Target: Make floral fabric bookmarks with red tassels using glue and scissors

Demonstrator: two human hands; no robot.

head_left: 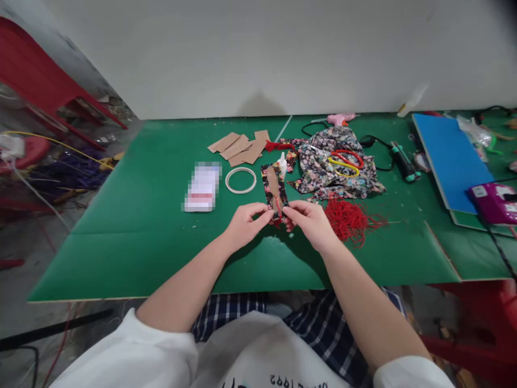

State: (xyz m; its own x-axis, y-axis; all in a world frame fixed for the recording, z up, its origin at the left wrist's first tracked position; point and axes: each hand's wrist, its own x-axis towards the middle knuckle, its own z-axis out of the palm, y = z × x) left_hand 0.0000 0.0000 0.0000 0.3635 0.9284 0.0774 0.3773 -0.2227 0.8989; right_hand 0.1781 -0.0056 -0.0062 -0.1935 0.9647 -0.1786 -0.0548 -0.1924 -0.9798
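Note:
Between my two hands is a small cardboard piece (273,183) edged with dark floral fabric, a bit of red cord lying on its lower part. My left hand (251,222) pinches its lower left corner, and my right hand (307,218) grips the lower right corner. Just behind the piece stands a small white bottle (283,163). A heap of red cords (347,220) lies to the right of my right hand. Crumpled floral fabric (323,167) with red-and-yellow-handled scissors (346,163) on it sits farther back on the right.
On the green table (141,188) are a tape roll (240,180), cardboard pieces (242,148) and a blurred-out phone-like item (202,187). A pink glue gun (340,119) is at the back; a green-black tool (404,161), blue board (448,156) and purple item (495,202) lie right.

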